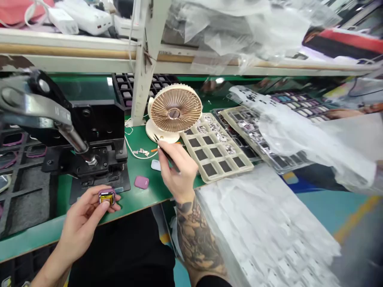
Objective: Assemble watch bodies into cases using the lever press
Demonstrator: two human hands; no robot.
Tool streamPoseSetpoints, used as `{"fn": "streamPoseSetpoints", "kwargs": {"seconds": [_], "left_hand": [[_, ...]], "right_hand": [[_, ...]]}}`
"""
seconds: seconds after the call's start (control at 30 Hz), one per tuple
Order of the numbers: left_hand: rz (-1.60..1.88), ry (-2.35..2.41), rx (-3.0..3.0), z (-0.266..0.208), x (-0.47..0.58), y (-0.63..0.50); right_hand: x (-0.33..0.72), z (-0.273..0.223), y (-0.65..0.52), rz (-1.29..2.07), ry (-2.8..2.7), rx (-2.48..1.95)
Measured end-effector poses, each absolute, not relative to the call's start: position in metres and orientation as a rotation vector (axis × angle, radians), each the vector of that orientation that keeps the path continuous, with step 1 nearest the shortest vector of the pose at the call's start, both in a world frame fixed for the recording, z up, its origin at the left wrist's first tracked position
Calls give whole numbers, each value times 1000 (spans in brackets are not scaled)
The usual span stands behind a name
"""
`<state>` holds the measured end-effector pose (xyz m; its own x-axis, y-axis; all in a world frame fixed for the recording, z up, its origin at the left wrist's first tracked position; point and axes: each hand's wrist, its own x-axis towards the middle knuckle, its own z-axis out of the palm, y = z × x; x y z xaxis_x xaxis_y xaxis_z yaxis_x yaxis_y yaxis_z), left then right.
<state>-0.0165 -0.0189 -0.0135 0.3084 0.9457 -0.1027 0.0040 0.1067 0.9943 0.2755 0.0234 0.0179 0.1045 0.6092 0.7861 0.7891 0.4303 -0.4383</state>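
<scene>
My left hand (82,219), at the table's front edge, pinches a small purple-rimmed device housing (103,192) between thumb and fingers. Its open side faces up and shows a yellow part inside. My right hand (179,171) is closed around dark tweezers (157,140), their tips pointing up and left toward the fan's base. On the green tabletop between my hands lies a purple cover (141,182). A pale rounded piece (156,165) sits just left of my right hand. Small silver pieces (141,152) lie farther back, beside a white cable.
A black lever press (98,119) stands at left, by a dark compartment tray (22,171) with purple frames. A beige fan (175,109) stands behind my right hand. Right of it are a cream compartment tray (220,174), stacked trays, plastic sheeting (263,223) and a shelf post (143,71).
</scene>
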Motion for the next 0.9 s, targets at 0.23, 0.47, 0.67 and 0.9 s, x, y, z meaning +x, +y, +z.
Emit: {"fn": "streamPoseSetpoints", "kwargs": {"seconds": [0.23, 0.47, 0.67, 0.9], "left_hand": [[863, 978, 1352, -18, -8, -17], [920, 915, 1275, -15, -5, -13], [951, 847, 1283, -16, -5, -13], [1188, 773, 1573, -19, -7, -12]], "right_hand": [[334, -22, -44, -368, -1958, -1847], [269, 0, -44, 112, -2094, -1508], [248, -9, -28, 232, -2187, -1498], [249, 2, -33, 136, -2066, -1485]]}}
